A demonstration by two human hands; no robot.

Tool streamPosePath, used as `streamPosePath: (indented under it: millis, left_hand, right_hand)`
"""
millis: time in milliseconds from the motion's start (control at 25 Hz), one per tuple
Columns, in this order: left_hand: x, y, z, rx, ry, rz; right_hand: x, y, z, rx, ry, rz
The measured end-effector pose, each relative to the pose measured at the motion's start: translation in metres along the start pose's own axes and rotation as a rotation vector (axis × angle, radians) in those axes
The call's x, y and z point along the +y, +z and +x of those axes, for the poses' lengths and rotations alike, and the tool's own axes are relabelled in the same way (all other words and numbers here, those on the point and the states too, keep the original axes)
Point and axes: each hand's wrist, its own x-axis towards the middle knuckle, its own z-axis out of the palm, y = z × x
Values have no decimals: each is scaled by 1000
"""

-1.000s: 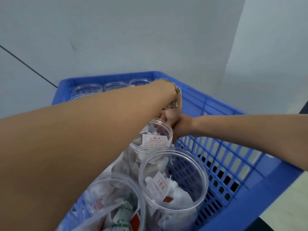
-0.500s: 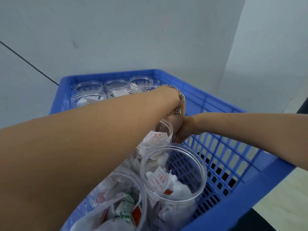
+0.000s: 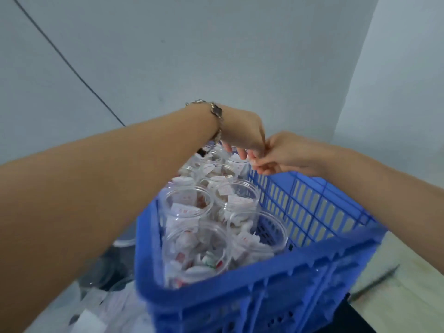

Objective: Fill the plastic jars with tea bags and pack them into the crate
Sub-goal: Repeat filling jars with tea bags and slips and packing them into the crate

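- Plastic jars (image 3: 189,205) stand packed upright in the blue crate (image 3: 264,280), which fills the frame from about 6 o'clock up toward the centre; they are lidless and hold white tea bags (image 3: 182,210).
- At 7 o'clock, outside the crate's left wall, lies a blurred heap of clear plastic and white packets (image 3: 101,308); what exactly is in it cannot be told.
- The left hand (image 3: 240,133), just above centre at about 12 o'clock, reaches over the far jars with a bracelet (image 3: 216,111) on its wrist. Its fingers (image 3: 241,153) hang downward, loosely curled, tips at the mouth of a far jar (image 3: 236,162); whether they grip anything is not clear through the blur.
- The right hand (image 3: 286,155), at 1 o'clock, meets the left over the crate's far right edge. Its fingers are curled close together, possibly pinching something small, but I cannot tell what, if anything.
- Risk, as I judge it: the jars are open and crowded, so a forearm or wrist dragged low across the near rims could tip one and spill bags.
- The view is smeared with motion and the crate looks tilted; a jolt to it could send jars leaning into the open space along the right wall at 3 o'clock.
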Motion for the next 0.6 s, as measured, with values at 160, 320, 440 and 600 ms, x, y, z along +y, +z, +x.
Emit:
streamPosePath:
  millis: [160,320,440,600]
  left_hand:
    - [-11,-13,-76,191,69,-59]
    - [-32,-23,-167,292,1,-134]
    - [-64,-32,-240,325,-118,-116]
    - [-128,-23,-322,346,-365,-21]
  right_hand:
    - [-41,36,-50,126,-169,-11]
    - [-92,77,-87,62,-292,-25]
    - [-135,124,-97,24,-392,-119]
    - [-174,210,-92,-49,-467,-277]
